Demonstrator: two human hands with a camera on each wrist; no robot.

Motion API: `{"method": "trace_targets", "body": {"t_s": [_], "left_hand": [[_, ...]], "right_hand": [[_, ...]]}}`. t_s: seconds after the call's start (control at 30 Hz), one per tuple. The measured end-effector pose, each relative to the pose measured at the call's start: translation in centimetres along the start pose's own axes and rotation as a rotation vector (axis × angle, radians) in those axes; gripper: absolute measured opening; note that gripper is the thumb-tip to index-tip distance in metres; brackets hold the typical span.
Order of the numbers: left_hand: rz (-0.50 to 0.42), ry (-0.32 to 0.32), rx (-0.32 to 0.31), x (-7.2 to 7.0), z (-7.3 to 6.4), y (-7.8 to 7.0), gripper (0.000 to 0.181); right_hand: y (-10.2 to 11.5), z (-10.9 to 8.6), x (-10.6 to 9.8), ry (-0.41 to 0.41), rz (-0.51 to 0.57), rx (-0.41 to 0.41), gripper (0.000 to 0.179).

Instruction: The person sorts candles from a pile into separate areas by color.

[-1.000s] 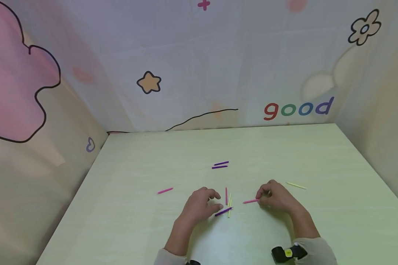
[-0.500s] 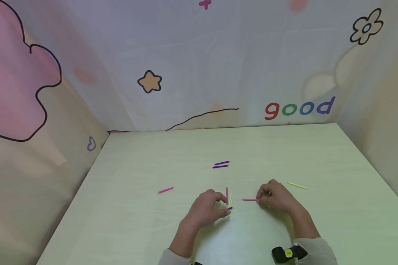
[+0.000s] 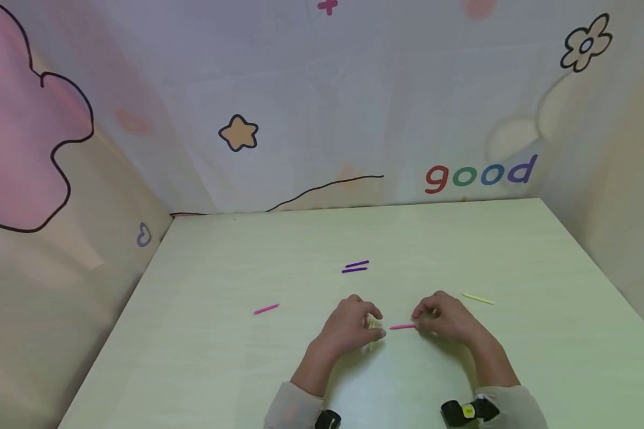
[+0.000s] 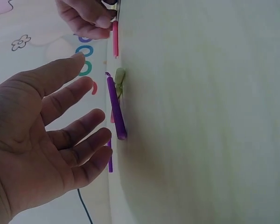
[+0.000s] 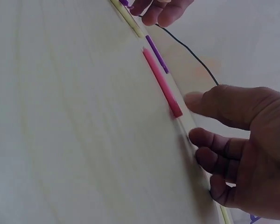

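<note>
My left hand [image 3: 351, 325] hovers over a small group of thin candles, thumb and fingers spread with nothing between them. In the left wrist view a purple candle [image 4: 115, 107] with a short wick lies just beyond those fingers, beside yellow candles [image 4: 120, 77]. From above, the hand covers most of this group, including the purple one. To the right, my right hand [image 3: 445, 319] rests low at the table with loosely bent fingers. Its fingertips are right at the near end of a pink candle [image 5: 162, 84], which points left toward the group.
Two purple candles [image 3: 355, 270] lie side by side farther back on the pale table [image 3: 220, 369]. Another pink candle [image 3: 266, 309] lies to the left, and a yellow candle [image 3: 477, 298] beyond the right hand. A printed cloth wall [image 3: 300, 77] closes off the back.
My left hand has moved right and slightly forward, now covering the purple candle and much of the group. The pink candle by my right hand has shifted slightly left and turned a little.
</note>
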State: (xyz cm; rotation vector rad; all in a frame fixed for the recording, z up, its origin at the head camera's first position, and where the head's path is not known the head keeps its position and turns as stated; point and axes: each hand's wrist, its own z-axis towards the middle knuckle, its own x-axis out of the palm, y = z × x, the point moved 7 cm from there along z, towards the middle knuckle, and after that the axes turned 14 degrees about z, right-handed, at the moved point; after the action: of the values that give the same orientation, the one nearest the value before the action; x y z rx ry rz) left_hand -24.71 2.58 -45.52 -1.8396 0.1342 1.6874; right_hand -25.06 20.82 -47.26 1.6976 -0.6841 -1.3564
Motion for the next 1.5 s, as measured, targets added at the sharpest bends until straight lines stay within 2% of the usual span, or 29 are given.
{"method": "trace_targets", "body": {"t_s": [0.13, 0.2, 0.37, 0.5, 0.73, 0.93, 1.17, 1.37, 1.5], "left_hand": [[0.039, 0.004, -0.001, 0.1, 0.3, -0.3, 0.024], [0.062, 0.004, -0.002, 0.2, 0.4, -0.4, 0.024], [0.124, 0.003, -0.008, 0.5, 0.9, -0.7, 0.021], [0.178, 0.006, -0.015, 0.5, 1.3, -0.9, 0.019], [0.229, 0.033, -0.001, 1.1, 2.4, -1.7, 0.014], [0.259, 0.064, -0.003, 1.8, 3.1, -2.1, 0.009], [0.346, 0.041, -0.004, 1.9, 3.6, -2.5, 0.005], [0.403, 0.028, 0.009, 1.9, 3.8, -2.7, 0.01], [0.399, 0.016, 0.023, 1.8, 3.7, -2.7, 0.01]], "right_hand": [[0.3, -0.9, -0.7, -0.032, 0.001, -0.013, 0.013], [0.5, -1.3, -1.1, -0.049, -0.037, -0.026, 0.015], [0.7, -1.8, -1.5, -0.041, -0.138, -0.037, 0.017], [0.8, -1.9, -1.7, -0.017, -0.172, -0.016, 0.017], [0.0, -1.9, -2.3, -0.021, -0.122, 0.038, 0.017], [-0.5, -1.7, -2.3, -0.021, -0.089, 0.028, 0.018], [-0.6, -1.5, -2.1, -0.03, -0.094, 0.027, 0.02], [-0.6, -1.5, -2.0, -0.036, -0.094, 0.038, 0.02], [-0.4, -1.6, -1.9, -0.026, -0.084, 0.036, 0.018]]}}
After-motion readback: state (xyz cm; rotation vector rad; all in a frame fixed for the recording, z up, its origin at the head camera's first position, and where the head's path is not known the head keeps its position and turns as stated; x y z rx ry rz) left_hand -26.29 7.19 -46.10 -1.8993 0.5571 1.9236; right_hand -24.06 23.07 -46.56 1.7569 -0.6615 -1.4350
